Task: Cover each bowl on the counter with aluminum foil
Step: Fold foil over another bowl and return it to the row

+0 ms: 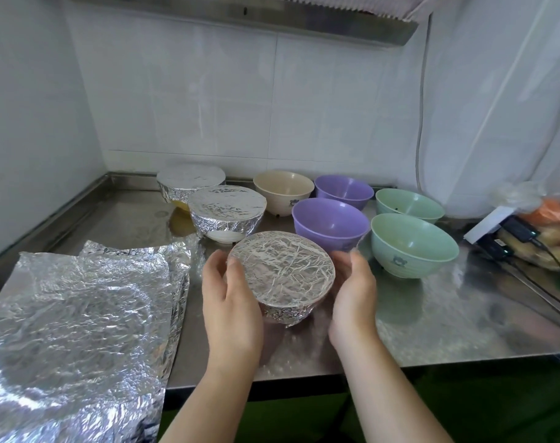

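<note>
A white power strip (pixel 492 222) lies at the right edge of the steel counter, with black plugs (pixel 521 231) in it and dark cables (pixel 540 282) running from it across the steel. Just right of the strip sits a clear plastic bag (pixel 550 228) holding orange and yellowish produce. Above the strip, a pale cord (pixel 419 123) hangs down the white tiled wall (pixel 208 91) from the range hood (pixel 272 17).

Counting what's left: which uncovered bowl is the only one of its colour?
The cream bowl in the back row; the other open bowls are purple or green pairs.
</note>
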`<state>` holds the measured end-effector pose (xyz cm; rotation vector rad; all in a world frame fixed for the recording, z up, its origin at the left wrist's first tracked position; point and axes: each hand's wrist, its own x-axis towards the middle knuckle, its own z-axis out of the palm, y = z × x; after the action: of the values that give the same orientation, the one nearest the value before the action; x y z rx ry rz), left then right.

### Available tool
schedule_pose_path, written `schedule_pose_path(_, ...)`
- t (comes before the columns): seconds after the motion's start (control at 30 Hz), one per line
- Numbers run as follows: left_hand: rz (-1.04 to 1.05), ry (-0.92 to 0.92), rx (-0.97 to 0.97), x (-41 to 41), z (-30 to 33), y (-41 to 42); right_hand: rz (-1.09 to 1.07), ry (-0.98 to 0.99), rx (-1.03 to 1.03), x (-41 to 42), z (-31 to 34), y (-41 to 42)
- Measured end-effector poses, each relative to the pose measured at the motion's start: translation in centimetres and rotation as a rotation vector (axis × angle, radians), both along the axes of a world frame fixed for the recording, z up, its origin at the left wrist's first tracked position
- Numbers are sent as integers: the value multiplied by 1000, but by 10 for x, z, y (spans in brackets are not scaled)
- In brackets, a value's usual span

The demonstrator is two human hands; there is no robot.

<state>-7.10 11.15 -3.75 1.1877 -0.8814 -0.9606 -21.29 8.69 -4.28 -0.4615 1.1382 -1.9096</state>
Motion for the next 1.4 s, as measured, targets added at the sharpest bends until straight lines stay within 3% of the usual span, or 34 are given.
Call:
schedule_pose_path(0.13, -67, -135, -69, -9, 0, 2, 65, 17, 5, 3, 10, -6)
schedule_pose_path(0.3, -76, -136, -63, -4, 4, -4, 84, -5, 3, 16, 7, 3)
schedule_pose_path(0.47, -17, -101, -44, 13, 5, -8, -34, 254, 22, 3, 0, 1)
schedule_pose_path(0.7, -76, -6, -26, 3, 9, -1, 209, 192, 29, 1, 16, -4)
schedule_pose_path(0.93, -27, 130, -8, -6, 5, -4, 150, 90, 83, 12, 10, -4)
schedule_pose_path(1.2, 104, 256, 21, -16, 0, -9, 115, -111, 13, 16, 4, -2)
schedule_pose_path(1.4, 90, 327, 11, -18, 1, -10, 90, -188, -5, 20, 2, 0)
